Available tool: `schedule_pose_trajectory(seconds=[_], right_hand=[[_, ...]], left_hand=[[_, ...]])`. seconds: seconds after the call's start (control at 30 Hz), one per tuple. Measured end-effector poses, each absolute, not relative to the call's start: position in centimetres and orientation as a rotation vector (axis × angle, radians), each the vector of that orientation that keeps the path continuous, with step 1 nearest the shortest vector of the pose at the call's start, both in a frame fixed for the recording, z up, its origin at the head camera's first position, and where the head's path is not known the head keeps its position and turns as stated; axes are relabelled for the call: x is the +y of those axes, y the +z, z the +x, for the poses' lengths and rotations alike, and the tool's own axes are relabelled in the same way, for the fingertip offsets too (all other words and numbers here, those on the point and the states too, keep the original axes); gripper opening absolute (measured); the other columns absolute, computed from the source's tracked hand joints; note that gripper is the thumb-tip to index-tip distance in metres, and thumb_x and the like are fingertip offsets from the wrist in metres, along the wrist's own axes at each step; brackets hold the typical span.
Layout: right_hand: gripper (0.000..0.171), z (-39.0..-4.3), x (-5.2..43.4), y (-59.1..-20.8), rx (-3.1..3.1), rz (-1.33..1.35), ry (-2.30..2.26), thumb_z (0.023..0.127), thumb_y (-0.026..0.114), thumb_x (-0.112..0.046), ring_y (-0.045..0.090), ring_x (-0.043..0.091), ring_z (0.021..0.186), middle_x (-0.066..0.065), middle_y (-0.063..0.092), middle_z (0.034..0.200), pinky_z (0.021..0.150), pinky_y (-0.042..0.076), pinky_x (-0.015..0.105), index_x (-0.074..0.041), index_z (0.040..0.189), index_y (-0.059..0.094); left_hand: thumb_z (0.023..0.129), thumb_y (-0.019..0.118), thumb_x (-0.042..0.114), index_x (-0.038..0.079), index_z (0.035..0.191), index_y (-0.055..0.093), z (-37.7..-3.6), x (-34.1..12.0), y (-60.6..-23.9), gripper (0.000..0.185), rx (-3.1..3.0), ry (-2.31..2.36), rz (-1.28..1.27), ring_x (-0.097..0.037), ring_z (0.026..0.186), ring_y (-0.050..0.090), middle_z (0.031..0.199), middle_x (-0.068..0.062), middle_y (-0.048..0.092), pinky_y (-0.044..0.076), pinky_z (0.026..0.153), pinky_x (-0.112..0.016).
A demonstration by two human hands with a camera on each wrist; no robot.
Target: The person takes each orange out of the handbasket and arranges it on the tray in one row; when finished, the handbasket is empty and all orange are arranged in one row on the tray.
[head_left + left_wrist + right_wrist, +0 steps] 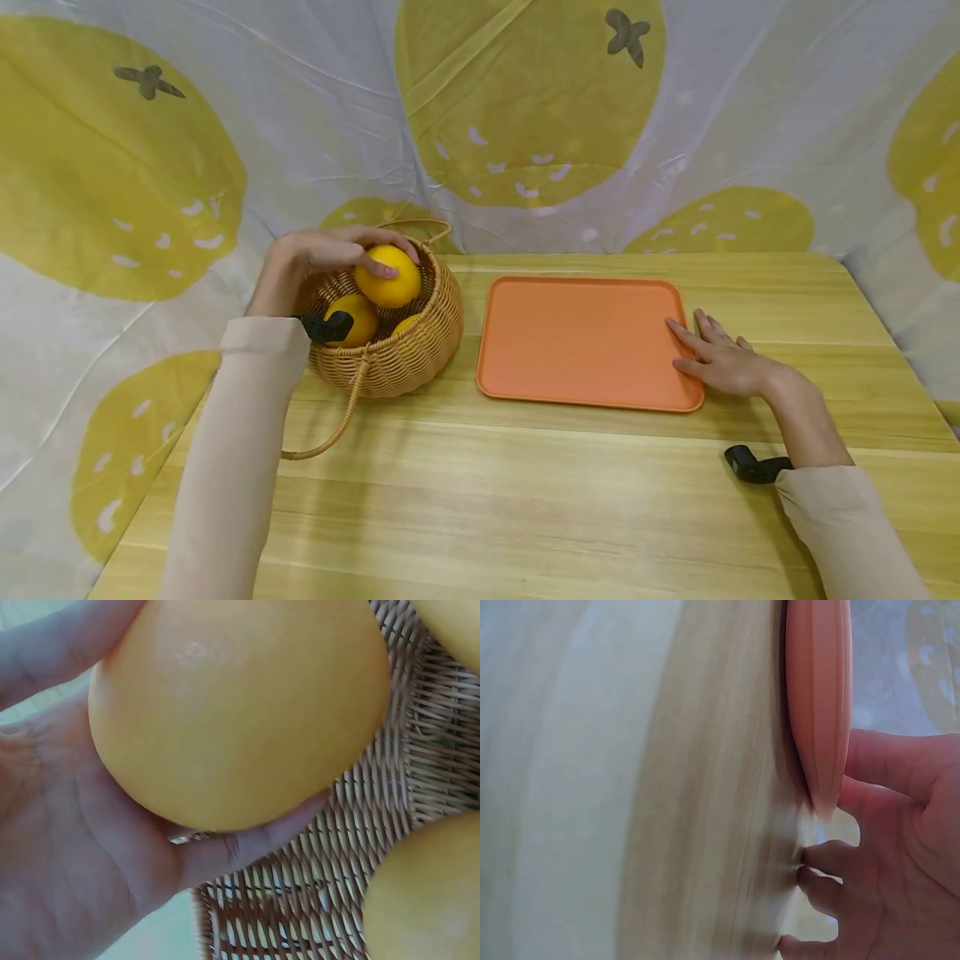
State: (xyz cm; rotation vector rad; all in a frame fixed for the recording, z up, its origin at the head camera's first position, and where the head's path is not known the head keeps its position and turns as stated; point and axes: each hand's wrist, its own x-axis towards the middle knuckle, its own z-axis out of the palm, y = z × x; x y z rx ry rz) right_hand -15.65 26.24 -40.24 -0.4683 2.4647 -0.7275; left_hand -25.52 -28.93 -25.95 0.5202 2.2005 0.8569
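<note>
Yellow fruit [396,288], round and glossy (perhaps faintly dimpled; close-up is blurry)

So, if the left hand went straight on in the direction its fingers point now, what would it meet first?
Probably the right rim of the wicker basket, though depth is unclear: the left hand might pass above it.

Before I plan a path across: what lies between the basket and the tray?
Just a narrow strip of bare table between the basket and the tray; the head view shows it.
</note>
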Motion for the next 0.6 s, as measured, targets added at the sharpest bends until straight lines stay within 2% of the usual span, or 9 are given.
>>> schedule_pose_trajectory(seconds=[0.17, 0.33, 0.6], right_hand=[[0.078, -15.8, 26.5, -40.5, 2.472, -0.473, -0.748, 0.11, 0.048, -0.042, -0.021, 0.054, 0.153, 0.034, -0.021, 0.165, 0.111, -0.013, 0.081, -0.009, 0.167, 0.006], [0.078, -15.8, 26.4, -40.3, 2.464, -0.472, -0.74, 0.11, 0.048, -0.041, -0.021, 0.055, 0.152, 0.035, -0.022, 0.165, 0.111, -0.013, 0.081, -0.007, 0.167, 0.006], [0.077, -15.8, 26.3, -40.2, 2.456, -0.454, -0.725, 0.11, 0.048, -0.038, -0.022, 0.055, 0.152, 0.033, -0.024, 0.165, 0.111, -0.014, 0.08, -0.007, 0.166, 0.005]], left_hand=[[0.103, 0.06, 0.016, 0.006, 0.143, 0.056, -25.3, -29.0, -25.3, 0.042, 2.197, 0.847, 0.595, -0.026, 0.137, 0.042, 0.156, -0.01, 0.045, 0.04, 0.108, -0.037], [0.103, 0.06, 0.013, 0.005, 0.143, 0.056, -24.8, -29.2, -24.9, 0.041, 2.238, 0.956, 0.612, -0.024, 0.126, 0.05, 0.148, -0.008, 0.052, 0.047, 0.1, -0.028], [0.105, 0.059, 0.019, 0.01, 0.144, 0.055, -24.1, -28.0, -24.7, 0.04, 2.464, 1.049, 0.637, -0.017, 0.121, 0.049, 0.144, -0.004, 0.055, 0.039, 0.102, -0.029]])
